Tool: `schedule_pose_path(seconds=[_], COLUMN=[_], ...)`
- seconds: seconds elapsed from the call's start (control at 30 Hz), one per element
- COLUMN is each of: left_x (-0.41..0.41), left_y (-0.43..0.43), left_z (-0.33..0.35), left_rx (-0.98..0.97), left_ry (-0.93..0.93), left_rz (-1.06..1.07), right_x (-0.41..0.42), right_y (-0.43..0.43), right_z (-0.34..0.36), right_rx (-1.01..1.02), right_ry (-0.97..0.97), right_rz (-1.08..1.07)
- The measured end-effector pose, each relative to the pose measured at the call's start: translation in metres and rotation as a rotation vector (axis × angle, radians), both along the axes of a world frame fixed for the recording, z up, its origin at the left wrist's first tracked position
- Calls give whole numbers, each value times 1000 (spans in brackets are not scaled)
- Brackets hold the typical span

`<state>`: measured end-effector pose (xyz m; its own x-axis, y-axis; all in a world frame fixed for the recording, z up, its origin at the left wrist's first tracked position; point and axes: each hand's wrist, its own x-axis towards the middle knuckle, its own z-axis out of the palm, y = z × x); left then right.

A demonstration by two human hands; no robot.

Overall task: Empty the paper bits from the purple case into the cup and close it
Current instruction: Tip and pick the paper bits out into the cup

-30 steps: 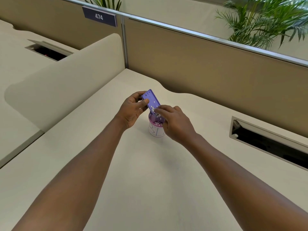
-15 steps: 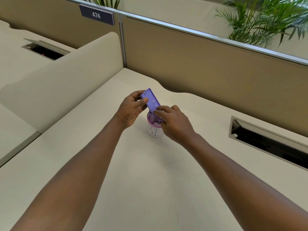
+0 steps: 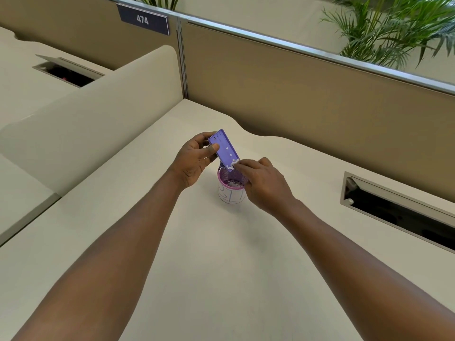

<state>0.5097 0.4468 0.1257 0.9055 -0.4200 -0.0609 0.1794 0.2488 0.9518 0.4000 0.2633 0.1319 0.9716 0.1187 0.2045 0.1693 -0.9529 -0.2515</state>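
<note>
1. The purple case (image 3: 225,150) is held tilted just above the cup (image 3: 231,190), its lower end dipping toward the cup's mouth. It is open, its inner face toward the camera.
2. White paper bits (image 3: 233,164) cluster at that low end, right over the cup; a few more are scattered higher up the inner face.
3. The left hand (image 3: 194,159) grips the upper end of the case, thumb pressed on the inner face and fingers curled behind it.
4. The right hand (image 3: 261,183) sits beside the cup, on its right; its fingertips (image 3: 240,163) are pinched in at the case's low end, touching the heap of bits, seemingly brushing them out.
5. Progress, as I judge it: emptying is well under way. Bits already lie inside the cup, but the clump at the edge and the strays above remain. Closing the case has not begun.
6. The cup stands on a cream desk (image 3: 221,267); its white side carries blue handwriting, too small to read.
7. Well beyond the cup, a dark plate (image 3: 144,19) on the partition reads "474".
</note>
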Motion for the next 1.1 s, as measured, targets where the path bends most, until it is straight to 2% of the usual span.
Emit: schedule_pose_path(seconds=[0.2,0.43,0.67,0.9,1.1], left_x=[-1,-3,-7,-7,-10], left_y=[1,3,2,4,4], left_z=[3,7,8,9,9], left_rx=[-7,7,18,12,24], left_ry=[0,-13,-26,-23,-9], left_rz=[-15,-15,-36,-18,-19], right_x=[-1,-3,-5,-12,-1], right_y=[2,9,21,23,20], right_z=[1,2,8,3,11], right_rx=[102,43,125,63,95], right_ry=[-14,-14,-61,-78,-122], right_rz=[-28,-12,-27,1,-37])
